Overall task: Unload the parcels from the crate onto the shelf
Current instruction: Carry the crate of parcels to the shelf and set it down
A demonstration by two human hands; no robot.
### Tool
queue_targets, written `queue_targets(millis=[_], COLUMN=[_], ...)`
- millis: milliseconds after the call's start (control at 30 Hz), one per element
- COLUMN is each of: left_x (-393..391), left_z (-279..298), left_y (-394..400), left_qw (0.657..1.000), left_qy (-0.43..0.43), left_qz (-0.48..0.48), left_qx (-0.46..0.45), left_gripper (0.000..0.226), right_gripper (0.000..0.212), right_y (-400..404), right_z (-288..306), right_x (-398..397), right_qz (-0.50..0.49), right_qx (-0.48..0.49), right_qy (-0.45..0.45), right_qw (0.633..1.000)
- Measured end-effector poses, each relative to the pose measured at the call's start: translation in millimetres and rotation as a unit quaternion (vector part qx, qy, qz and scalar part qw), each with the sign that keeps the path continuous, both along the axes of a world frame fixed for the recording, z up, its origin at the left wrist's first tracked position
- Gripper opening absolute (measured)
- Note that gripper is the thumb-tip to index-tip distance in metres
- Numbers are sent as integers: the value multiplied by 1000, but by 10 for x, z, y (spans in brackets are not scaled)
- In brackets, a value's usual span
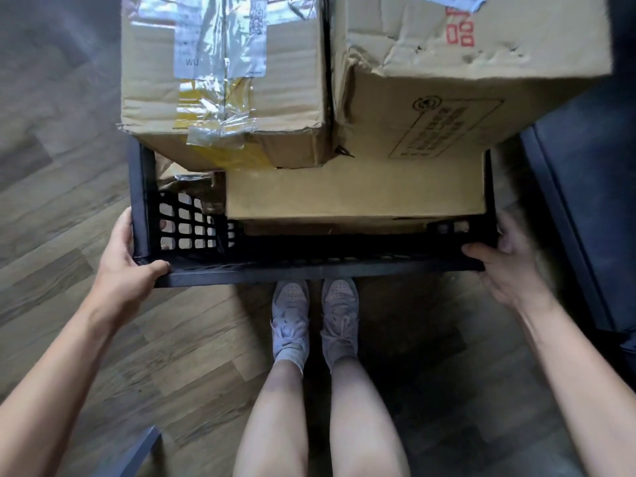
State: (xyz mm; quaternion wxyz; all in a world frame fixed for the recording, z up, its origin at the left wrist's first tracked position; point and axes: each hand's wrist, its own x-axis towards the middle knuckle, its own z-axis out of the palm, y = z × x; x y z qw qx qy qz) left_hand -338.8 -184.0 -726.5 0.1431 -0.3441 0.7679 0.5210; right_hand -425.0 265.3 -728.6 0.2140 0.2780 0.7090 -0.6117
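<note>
Floor: wood-look planks in brown and grey, running under everything in view.
Dark furniture: a dark blue-grey unit with a raised edge at the right side; what kind of piece it is cannot be told.
Crate: black plastic, open top, lattice walls, held up above the floor in front of the person; near rim runs between the two hands.
Crate contents, upper layer: two cardboard parcels side by side, both standing higher than the rim.
Right parcel: largest carton, dented and creased, red printed characters on top, a black printed panel on its near face; overhangs the crate's right wall.
Left parcel: brown carton with a white shipping label, clear tape and yellow tape over its top and near face; touches the right parcel along one edge.
Crate contents, lower layer: flat carton, plain brown, lying beneath the upper two and against the right wall; a crumpled brown piece in the left corner beside it.
Left hand: grip closed round the near left corner of the crate, thumb over the rim, fingers outside the wall.
Right hand: grip closed round the near right corner, thumb on the rim.
Shoes: pale lace-up trainers, together, on the floor directly below the crate's near rim.
</note>
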Motion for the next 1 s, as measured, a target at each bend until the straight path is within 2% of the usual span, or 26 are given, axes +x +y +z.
queue_targets(millis=[167, 400, 567, 700, 1000], left_x=[11, -237, -460, -618, -858], left_z=[284, 1077, 1931, 2727, 4390], left_y=[-137, -484, -707, -883, -1099], left_qw=[999, 996, 992, 991, 973], left_qy=[6, 31, 49, 72, 180], left_qz=[35, 79, 111, 100, 144], left_qx=[-14, -24, -30, -53, -35], left_gripper=[88, 89, 90, 101, 86], right_gripper=[69, 67, 69, 61, 56], right_y=[-172, -530, -786, -980, -1235], right_z=[332, 1043, 1945, 2811, 4603], right_x=[-189, -562, -845, -1127, -1647], right_qz=[63, 70, 56, 82, 132], right_qx=[-14, 3, -46, -60, -96], right_qy=[29, 57, 63, 95, 180], right_qw=[998, 996, 995, 990, 970])
